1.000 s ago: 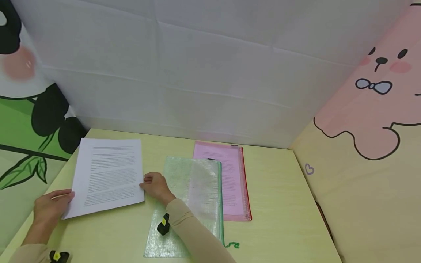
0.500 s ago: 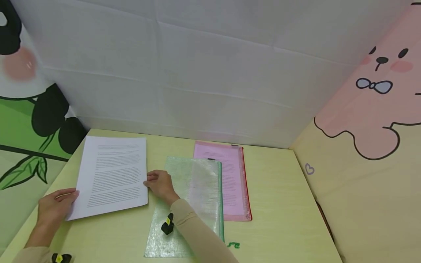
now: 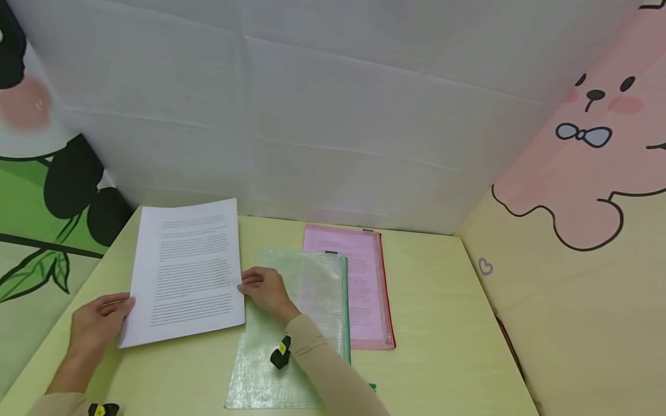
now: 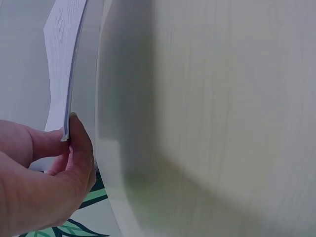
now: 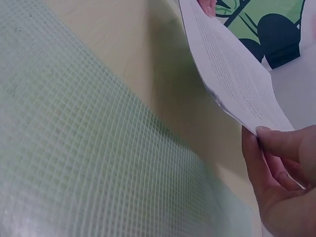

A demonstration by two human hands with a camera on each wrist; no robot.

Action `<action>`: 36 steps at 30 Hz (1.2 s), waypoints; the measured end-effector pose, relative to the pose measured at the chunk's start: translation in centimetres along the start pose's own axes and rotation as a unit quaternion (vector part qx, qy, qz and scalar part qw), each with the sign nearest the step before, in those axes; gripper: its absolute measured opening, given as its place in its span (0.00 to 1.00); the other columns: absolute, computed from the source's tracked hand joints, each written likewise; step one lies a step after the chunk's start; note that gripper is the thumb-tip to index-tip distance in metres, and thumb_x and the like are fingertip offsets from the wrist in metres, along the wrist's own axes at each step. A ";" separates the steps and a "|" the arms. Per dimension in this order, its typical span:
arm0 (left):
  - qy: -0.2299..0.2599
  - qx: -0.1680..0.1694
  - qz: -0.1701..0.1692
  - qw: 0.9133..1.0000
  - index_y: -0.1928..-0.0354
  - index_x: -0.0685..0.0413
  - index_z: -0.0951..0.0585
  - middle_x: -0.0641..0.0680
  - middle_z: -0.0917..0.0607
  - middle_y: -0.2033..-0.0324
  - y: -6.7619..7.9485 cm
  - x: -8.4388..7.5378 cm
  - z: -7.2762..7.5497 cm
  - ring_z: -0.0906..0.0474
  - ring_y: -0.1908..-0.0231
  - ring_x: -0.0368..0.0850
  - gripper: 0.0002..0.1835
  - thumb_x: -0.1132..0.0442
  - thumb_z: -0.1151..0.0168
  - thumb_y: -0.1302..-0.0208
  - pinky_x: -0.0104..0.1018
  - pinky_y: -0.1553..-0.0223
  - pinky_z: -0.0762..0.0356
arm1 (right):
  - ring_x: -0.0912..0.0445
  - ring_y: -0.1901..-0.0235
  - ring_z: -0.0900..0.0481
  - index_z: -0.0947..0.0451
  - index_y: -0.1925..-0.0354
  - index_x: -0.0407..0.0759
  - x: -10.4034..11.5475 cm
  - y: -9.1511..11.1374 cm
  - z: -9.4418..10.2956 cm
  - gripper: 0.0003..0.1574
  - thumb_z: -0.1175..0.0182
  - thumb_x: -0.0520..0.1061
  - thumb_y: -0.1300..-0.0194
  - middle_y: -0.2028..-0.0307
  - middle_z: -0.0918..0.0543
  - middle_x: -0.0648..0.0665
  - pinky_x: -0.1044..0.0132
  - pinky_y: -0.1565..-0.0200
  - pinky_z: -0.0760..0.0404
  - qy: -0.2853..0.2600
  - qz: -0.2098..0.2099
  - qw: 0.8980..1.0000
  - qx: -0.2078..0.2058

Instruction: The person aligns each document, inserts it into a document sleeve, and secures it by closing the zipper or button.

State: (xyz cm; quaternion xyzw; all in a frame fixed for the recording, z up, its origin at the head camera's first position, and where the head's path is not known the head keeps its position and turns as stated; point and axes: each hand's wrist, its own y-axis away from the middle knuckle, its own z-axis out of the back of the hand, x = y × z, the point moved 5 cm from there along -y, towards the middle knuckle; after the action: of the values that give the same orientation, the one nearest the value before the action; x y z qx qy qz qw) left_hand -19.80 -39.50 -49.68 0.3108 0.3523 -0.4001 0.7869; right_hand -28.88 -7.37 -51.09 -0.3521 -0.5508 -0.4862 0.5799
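Note:
A stack of printed paper is held up off the table between both hands. My left hand pinches its left edge near the lower corner, thumb on the printed face and fingers behind, as the left wrist view shows. On the opposite edge my right hand pinches the sheets between thumb and fingers, seen closely in the right wrist view. Below the right hand and forearm lies a translucent green mesh zip folder. Partly under that folder is a pink zip folder with a red edge and printed paper showing inside.
The pale yellow table carries both folders. A white sheet-like wall rises behind its back edge. A panda-like picture covers the left side, and a pink bear drawing is on the right panel. A green zipper cord shows beside the right sleeve.
Both hands have carried the paper stack to the right and raised its top edge, so its right edge now overlaps the green folder in the head view. The folders stay put.

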 end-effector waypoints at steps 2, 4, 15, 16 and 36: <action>-0.003 0.002 -0.004 1.000 0.43 0.73 0.22 0.30 0.19 0.76 0.2 -0.3 -0.3 0.27 0.75 0.20 0.23 0.56 0.39 0.27 0.24 0.74 0.26 | 0.64 0.66 0.16 0.14 0.58 0.37 -0.1 0.0 0.5 0.10 0.29 0.31 0.39 0.65 0.13 0.46 0.73 0.61 0.17 0.003 0.007 1.000 0.003; -0.002 0.007 -0.009 1.000 0.42 0.73 0.23 0.30 0.19 0.75 0.4 -0.6 -0.6 0.26 0.74 0.20 0.24 0.56 0.39 0.26 0.23 0.73 0.26 | 0.65 0.66 0.16 0.14 0.57 0.37 -0.2 0.1 1.0 0.10 0.29 0.31 0.38 0.64 0.12 0.45 0.73 0.61 0.17 0.006 0.016 1.000 0.005; 0.017 0.032 -0.049 0.998 0.40 0.73 0.25 0.27 0.21 0.72 1.3 -1.9 -2.2 0.24 0.71 0.21 0.26 0.55 0.39 0.25 0.23 0.70 0.22 | 0.66 0.64 0.16 0.15 0.53 0.36 -0.3 1.0 3.7 0.12 0.30 0.34 0.36 0.61 0.12 0.45 0.73 0.58 0.16 0.002 0.047 0.999 0.017; 0.021 0.035 -0.056 0.998 0.40 0.73 0.24 0.26 0.21 0.72 1.4 -2.1 -2.4 0.24 0.70 0.21 0.26 0.55 0.39 0.26 0.23 0.69 0.22 | 0.65 0.64 0.16 0.15 0.53 0.36 -0.3 1.1 3.9 0.12 0.30 0.34 0.36 0.61 0.13 0.45 0.72 0.58 0.16 0.000 0.049 0.999 0.018; 0.108 0.064 -0.176 0.976 0.43 0.79 0.24 0.27 0.18 0.65 3.6 -5.9 -5.3 0.18 0.65 0.21 0.22 0.65 0.36 0.28 0.23 0.62 0.17 | 0.43 0.56 0.13 0.17 0.51 0.28 -0.4 3.2 8.9 0.13 0.33 0.29 0.35 0.57 0.14 0.31 0.66 0.57 0.13 -0.006 0.124 0.992 -0.005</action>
State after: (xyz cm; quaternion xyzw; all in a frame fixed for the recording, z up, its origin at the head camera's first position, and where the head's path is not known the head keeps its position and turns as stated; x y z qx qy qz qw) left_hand -20.92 -31.18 -47.14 0.3352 0.4581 -0.5184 0.6395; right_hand -28.39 1.99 -49.82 -0.4239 -0.5037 -0.4110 0.6307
